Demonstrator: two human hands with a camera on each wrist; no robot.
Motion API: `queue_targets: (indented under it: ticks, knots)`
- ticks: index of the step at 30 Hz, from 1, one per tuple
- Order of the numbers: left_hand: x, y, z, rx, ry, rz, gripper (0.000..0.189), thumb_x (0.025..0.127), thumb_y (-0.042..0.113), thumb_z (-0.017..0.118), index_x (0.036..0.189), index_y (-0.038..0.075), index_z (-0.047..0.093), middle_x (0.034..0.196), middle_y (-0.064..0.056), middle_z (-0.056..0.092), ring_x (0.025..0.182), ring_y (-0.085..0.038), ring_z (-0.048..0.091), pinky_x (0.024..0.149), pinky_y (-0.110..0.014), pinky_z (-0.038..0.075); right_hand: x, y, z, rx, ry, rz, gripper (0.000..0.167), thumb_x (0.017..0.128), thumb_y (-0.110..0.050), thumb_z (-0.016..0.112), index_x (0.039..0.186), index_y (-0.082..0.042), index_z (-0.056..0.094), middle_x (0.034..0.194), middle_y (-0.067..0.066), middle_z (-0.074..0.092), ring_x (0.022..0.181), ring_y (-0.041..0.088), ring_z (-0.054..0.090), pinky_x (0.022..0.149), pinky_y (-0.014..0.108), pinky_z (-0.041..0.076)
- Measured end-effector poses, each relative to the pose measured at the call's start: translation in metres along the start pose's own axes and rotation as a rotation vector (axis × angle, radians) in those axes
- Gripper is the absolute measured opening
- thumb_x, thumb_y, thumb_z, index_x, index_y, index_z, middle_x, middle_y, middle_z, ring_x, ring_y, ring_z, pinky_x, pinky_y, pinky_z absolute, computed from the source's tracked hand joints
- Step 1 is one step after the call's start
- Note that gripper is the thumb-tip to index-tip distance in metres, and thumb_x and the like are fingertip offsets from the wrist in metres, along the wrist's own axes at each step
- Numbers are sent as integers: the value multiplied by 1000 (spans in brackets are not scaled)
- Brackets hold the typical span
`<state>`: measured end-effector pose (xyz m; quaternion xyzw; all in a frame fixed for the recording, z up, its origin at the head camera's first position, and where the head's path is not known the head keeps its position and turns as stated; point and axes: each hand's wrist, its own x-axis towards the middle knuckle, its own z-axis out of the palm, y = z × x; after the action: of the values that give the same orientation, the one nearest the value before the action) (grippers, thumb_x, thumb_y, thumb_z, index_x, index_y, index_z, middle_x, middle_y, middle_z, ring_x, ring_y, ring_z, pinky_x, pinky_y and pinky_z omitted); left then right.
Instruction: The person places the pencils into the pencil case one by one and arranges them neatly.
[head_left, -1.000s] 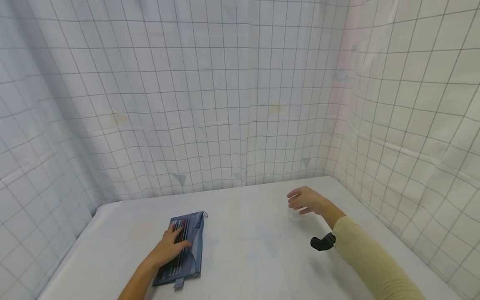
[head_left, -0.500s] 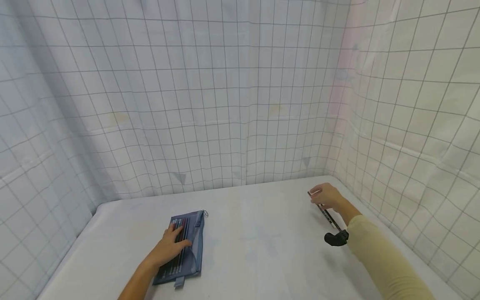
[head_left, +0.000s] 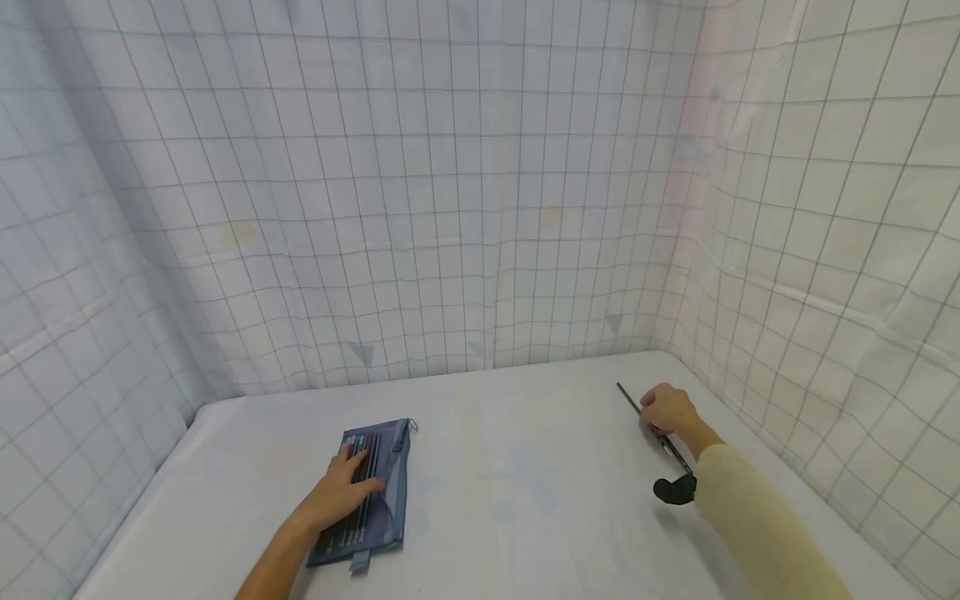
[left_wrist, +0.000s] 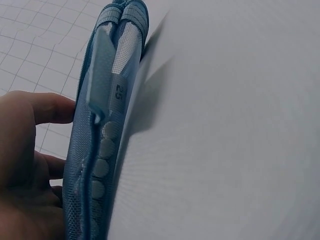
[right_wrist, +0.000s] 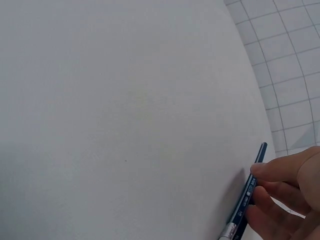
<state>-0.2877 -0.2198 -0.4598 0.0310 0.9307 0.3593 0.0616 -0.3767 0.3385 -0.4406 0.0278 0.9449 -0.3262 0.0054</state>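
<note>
My left hand [head_left: 337,493] rests on a blue mesh zip pencil case [head_left: 392,492], its fingers spread over the top. Seen end-on in the left wrist view, the case [left_wrist: 92,165] holds several slim things with round pale ends, one marked 25. At the right of the table, my right hand [head_left: 670,410] pinches a slim dark paintbrush [head_left: 630,398]. The right wrist view shows the thumb and fingers on its dark blue printed handle [right_wrist: 250,187], with a silver band lower down. The rest of the brush runs out of that view.
A white table [head_left: 510,483] spreads between the two hands. White grid-patterned cloth [head_left: 465,208] hangs behind it and at both sides. A black wrist camera [head_left: 675,490] sits by the right sleeve [head_left: 757,517].
My right hand has moved right and slightly nearer. The paintbrush, out of sight one second ago, came into view under that hand. My left hand and the pencil case stay put.
</note>
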Motion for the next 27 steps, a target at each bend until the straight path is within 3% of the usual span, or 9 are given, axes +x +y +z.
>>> queue_targets:
  ticks: [6, 12, 16, 22, 27]
  knots:
    - [1, 2, -2, 0, 0, 17, 85, 94, 33, 64, 153, -16, 29, 161, -42, 2, 146, -62, -1, 112, -76, 8, 4, 3, 9, -178, 76, -54, 36, 86, -6, 66, 117, 11, 69, 107, 23, 71, 91, 35, 66, 80, 51, 54]
    - [1, 1, -3, 20, 11, 20, 86, 94, 34, 65, 153, -16, 28, 160, -44, 4, 145, -64, 3, 111, -77, 13, 6, 1, 13, -231, 96, -63, 34, 85, -7, 66, 115, 8, 72, 110, 24, 71, 92, 37, 67, 76, 50, 56]
    - [2, -1, -2, 25, 8, 22, 86, 94, 35, 65, 153, -16, 29, 160, -44, 4, 145, -64, 4, 111, -77, 13, 7, 5, 15, -214, 101, -26, 32, 85, -11, 69, 112, 5, 75, 108, 22, 72, 88, 33, 67, 72, 46, 55]
    - [2, -4, 1, 15, 3, 25, 85, 94, 34, 65, 153, -16, 30, 160, -44, 4, 145, -64, 2, 111, -77, 12, 9, 15, 11, -60, 112, 12, 31, 88, -15, 71, 113, 4, 75, 111, 22, 71, 89, 31, 66, 72, 44, 53]
    - [1, -3, 1, 33, 11, 17, 86, 93, 35, 65, 153, -16, 30, 160, -44, 5, 145, -64, 5, 111, -77, 14, 5, 13, 2, 323, 37, 77, 36, 96, -9, 65, 127, 8, 67, 115, 17, 67, 89, 23, 61, 74, 35, 55]
